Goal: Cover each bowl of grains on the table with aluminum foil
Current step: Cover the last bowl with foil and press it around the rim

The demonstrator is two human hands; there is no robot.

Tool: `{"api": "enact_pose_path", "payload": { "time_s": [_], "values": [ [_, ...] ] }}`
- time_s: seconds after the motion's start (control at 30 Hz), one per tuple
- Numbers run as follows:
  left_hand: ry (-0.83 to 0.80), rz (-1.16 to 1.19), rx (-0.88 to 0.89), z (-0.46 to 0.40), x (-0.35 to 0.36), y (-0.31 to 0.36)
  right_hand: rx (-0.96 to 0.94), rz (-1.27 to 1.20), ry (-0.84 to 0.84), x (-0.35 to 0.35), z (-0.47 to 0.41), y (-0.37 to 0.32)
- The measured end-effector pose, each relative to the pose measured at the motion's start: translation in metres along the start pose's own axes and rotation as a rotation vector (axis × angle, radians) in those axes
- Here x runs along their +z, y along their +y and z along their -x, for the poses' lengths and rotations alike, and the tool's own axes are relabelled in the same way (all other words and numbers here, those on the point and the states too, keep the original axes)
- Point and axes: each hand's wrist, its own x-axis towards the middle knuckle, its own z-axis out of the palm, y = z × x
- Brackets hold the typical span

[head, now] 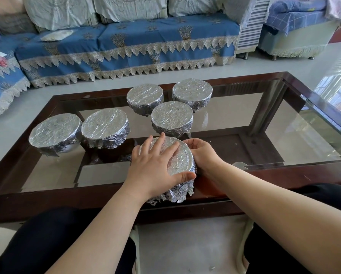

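6 bowls in view on the glass table (284,123), all already wrapped in aluminum foil. Nearest bowl (177,163) at the front edge of the table, close to the body, between both hands.

Left hand (153,165) laid flat on the foil top, fingers straight and spread, thumb pressed against the near rim; nothing clenched, only pressing. Right hand (202,155) cupped around the right side of the same bowl, fingers curled against the foil skirt and holding it to the wall.

Handling, as a judgement: foil thin, light, easy to tear and to dent, keeping any crease given to it. Bowl under it probably rigid and somewhat heavy with grains, so best to take hold at the side wall below the rim, never by the loose ragged skirt (177,194). Flat top not to be pushed hard, since only air probably beneath.

Orientation: bowl upright, opening facing up, foil top level. Round shape, so no clear long axis; only the vertical axis counts.

Other 5 bowls (171,117) farther back, well apart from the hands.
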Motion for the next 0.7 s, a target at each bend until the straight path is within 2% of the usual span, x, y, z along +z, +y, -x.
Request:
{"api": "enact_pose_path", "payload": {
  "time_s": [0.17, 0.27, 0.33, 0.47, 0.53, 0.63, 0.7],
  "values": [
    [-0.015, 0.003, -0.004, 0.0, 0.0, 0.0, -0.028, 0.134, 0.049, 0.001, 0.002, -0.003],
    [-0.011, 0.001, -0.008, 0.0, 0.001, 0.0, -0.005, 0.133, 0.005, 0.001, 0.004, -0.003],
    [-0.008, 0.004, -0.017, 0.0, 0.0, 0.001, 0.019, 0.141, 0.046, 0.001, 0.002, -0.002],
    [-0.017, 0.001, -0.033, 0.0, -0.001, 0.003, 0.151, -0.098, 0.063, -0.006, -0.001, -0.009],
    [-0.018, 0.005, -0.045, 0.0, -0.002, 0.004, 0.084, -0.048, 0.062, -0.01, 0.002, -0.014],
    [-0.004, 0.014, -0.076, 0.0, -0.003, 0.007, -0.168, 0.226, 0.132, -0.013, 0.017, -0.018],
    [0.01, 0.018, -0.111, 0.0, -0.003, 0.011, -0.278, 0.339, 0.104, -0.013, 0.028, -0.017]
  ]
}}
